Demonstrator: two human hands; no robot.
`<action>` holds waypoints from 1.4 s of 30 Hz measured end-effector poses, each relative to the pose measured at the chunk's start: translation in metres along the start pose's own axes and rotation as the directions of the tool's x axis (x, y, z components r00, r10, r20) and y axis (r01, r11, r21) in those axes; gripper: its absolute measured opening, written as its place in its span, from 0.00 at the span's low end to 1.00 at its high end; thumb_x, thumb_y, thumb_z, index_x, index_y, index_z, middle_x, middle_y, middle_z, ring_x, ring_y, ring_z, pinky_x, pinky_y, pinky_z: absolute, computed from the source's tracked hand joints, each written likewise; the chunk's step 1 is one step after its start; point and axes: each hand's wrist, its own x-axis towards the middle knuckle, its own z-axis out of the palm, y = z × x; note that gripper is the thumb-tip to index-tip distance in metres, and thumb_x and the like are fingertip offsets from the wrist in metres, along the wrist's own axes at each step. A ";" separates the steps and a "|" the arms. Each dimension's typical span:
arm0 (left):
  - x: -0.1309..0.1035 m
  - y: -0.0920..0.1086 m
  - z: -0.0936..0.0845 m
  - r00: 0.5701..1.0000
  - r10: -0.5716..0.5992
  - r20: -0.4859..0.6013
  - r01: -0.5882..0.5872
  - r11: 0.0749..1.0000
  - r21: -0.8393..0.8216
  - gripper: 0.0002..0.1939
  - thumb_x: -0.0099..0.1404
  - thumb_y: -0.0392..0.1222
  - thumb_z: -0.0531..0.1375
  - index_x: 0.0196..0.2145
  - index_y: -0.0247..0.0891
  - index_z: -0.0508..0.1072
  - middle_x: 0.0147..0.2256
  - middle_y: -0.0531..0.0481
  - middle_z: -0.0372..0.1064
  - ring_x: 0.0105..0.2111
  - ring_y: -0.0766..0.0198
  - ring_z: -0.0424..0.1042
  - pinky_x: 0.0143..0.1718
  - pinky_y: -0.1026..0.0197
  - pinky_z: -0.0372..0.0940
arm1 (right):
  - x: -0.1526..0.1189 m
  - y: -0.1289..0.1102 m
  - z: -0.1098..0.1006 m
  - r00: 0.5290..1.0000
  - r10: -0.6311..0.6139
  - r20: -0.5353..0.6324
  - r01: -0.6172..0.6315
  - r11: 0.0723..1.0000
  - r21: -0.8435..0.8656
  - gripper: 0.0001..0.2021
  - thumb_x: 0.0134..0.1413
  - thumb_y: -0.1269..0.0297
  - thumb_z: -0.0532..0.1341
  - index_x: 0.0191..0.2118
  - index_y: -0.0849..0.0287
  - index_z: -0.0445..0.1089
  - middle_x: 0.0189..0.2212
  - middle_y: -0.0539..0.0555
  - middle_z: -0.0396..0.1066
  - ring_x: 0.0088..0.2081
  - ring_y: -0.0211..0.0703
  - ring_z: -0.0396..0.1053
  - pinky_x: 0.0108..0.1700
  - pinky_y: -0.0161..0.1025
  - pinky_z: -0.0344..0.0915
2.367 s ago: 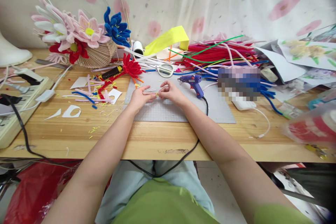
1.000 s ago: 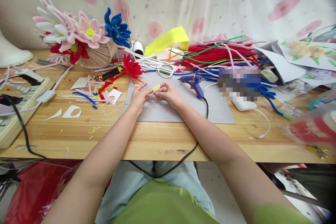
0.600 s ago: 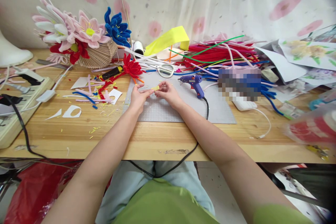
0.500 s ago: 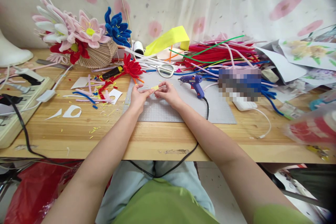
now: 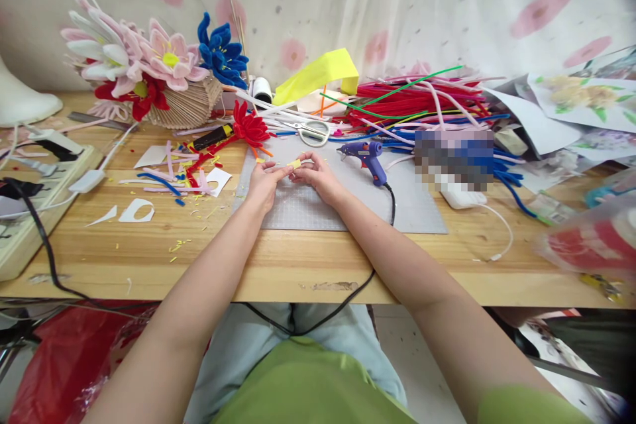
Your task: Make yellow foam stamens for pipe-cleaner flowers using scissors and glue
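Observation:
Above the grey cutting mat [image 5: 417, 212], my left hand [image 5: 265, 182] and my right hand [image 5: 318, 179] nearly meet at the fingertips. Between them is a small yellow piece [image 5: 294, 164], pinched by my right hand's fingers. My left hand is closed, with a bit of yellow showing by its fingers; its exact hold is partly hidden. A blue glue gun [image 5: 368, 158] lies to the right of my right hand. White-handled scissors [image 5: 314, 134] rest just behind the hands, and a red fuzzy flower [image 5: 250, 127] is behind my left hand.
Paper and fuzzy-stem scraps [image 5: 169, 179] litter the left of the wooden table [image 5: 199, 271]. A power strip [image 5: 74, 172] stands at far left. Fuzzy flowers [image 5: 169, 59] stand at the back left, stem bundles [image 5: 422, 103] at the back. The glue gun's black cable [image 5: 368, 281] crosses the table's front edge.
The fingers have shifted slightly around the yellow piece. More yellow now shows at my left hand's fingertips. The things on the table have not moved.

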 end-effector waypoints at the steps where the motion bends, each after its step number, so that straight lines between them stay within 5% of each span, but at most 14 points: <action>1: 0.001 0.000 0.000 1.000 0.001 -0.005 -0.001 1.000 0.024 0.29 0.34 0.34 0.72 0.33 0.37 0.60 0.22 0.59 0.65 0.24 0.70 0.65 0.33 0.64 0.57 | 0.000 0.000 0.000 1.000 0.009 -0.003 -0.009 1.000 0.016 0.20 0.36 0.61 0.65 0.36 0.55 0.56 0.23 0.43 0.71 0.28 0.35 0.70 0.36 0.36 0.65; 24: -0.001 0.000 0.001 0.999 0.023 0.046 -0.027 0.996 0.085 0.30 0.39 0.38 0.71 0.41 0.35 0.66 0.24 0.54 0.69 0.27 0.67 0.68 0.33 0.64 0.59 | 0.003 0.007 -0.003 0.998 -0.014 -0.056 0.008 0.994 -0.107 0.24 0.33 0.60 0.69 0.35 0.55 0.55 0.23 0.42 0.69 0.27 0.34 0.69 0.34 0.36 0.67; 29: -0.005 0.002 0.001 0.998 0.038 0.043 -0.044 0.989 0.138 0.32 0.40 0.35 0.71 0.45 0.34 0.68 0.25 0.50 0.72 0.31 0.62 0.72 0.39 0.60 0.62 | 0.007 0.006 -0.006 0.969 -0.141 -0.203 0.100 0.975 -0.199 0.25 0.33 0.58 0.69 0.35 0.54 0.55 0.25 0.43 0.66 0.26 0.33 0.66 0.28 0.34 0.66; 42: -0.003 0.004 0.000 0.999 0.041 0.030 -0.046 0.977 0.206 0.32 0.40 0.34 0.71 0.44 0.34 0.67 0.24 0.51 0.71 0.29 0.61 0.71 0.36 0.60 0.62 | 0.009 0.010 -0.008 0.961 -0.183 -0.208 0.148 0.974 -0.174 0.23 0.35 0.58 0.67 0.36 0.54 0.54 0.22 0.41 0.67 0.24 0.32 0.66 0.32 0.35 0.67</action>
